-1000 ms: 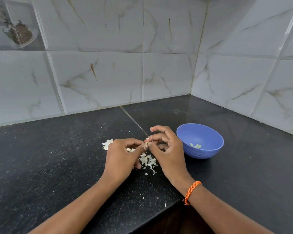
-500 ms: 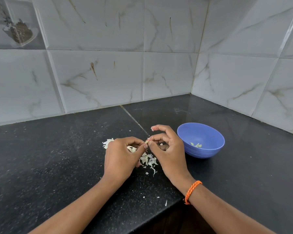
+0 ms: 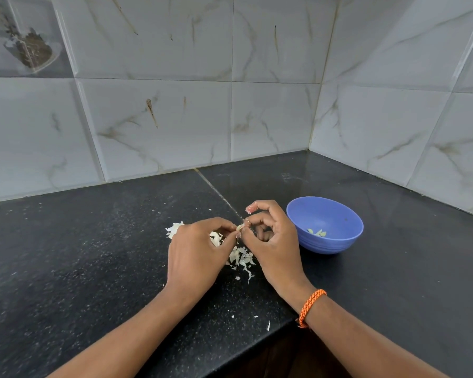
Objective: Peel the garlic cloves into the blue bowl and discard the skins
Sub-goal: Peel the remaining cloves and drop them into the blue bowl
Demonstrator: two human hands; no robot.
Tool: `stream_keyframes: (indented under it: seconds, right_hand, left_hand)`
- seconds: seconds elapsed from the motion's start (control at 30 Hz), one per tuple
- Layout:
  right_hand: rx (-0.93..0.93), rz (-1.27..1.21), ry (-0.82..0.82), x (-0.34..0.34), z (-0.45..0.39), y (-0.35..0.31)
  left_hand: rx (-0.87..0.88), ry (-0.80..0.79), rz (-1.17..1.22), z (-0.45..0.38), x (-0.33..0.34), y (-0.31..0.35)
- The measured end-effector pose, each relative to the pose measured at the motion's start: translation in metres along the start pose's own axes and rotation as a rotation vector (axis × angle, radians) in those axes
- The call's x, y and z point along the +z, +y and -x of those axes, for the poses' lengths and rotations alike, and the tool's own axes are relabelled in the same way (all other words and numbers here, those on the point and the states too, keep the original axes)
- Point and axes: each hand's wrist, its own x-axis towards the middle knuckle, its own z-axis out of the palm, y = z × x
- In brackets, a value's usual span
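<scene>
black counter (image 3: 93, 255) under grey tiles: both hands, left (image 3: 195, 252) and right (image 3: 273, 242), pinch one clove (image 3: 240, 228) over the skins (image 3: 241, 257), and the bowl (image 3: 347, 214) sits just beside the right hand, nearer it.

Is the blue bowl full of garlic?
No, the blue bowl holds only a few small pieces at its bottom, with most of its inside bare.
</scene>
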Motion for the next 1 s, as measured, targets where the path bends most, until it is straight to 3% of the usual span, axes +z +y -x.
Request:
stream_keyframes:
  seconds: [0.4, 0.63, 1.0]
  right_hand:
    - [0.073, -0.070, -0.073, -0.0007, 0.0015, -0.0039]
    - [0.055, -0.056, -0.070, -0.0002, 0.0018, -0.0027]
    - [0.080, -0.118, -0.057, -0.0003, -0.0011, -0.0015]
  left_hand:
    - [-0.220, -0.071, 0.368, -0.0040, -0.0016, 0.0024]
    - [-0.228, -0.079, 0.326, -0.0035, -0.0009, 0.0035]
    - [-0.098, -0.041, 0.093, -0.0016, -0.0013, 0.0033]
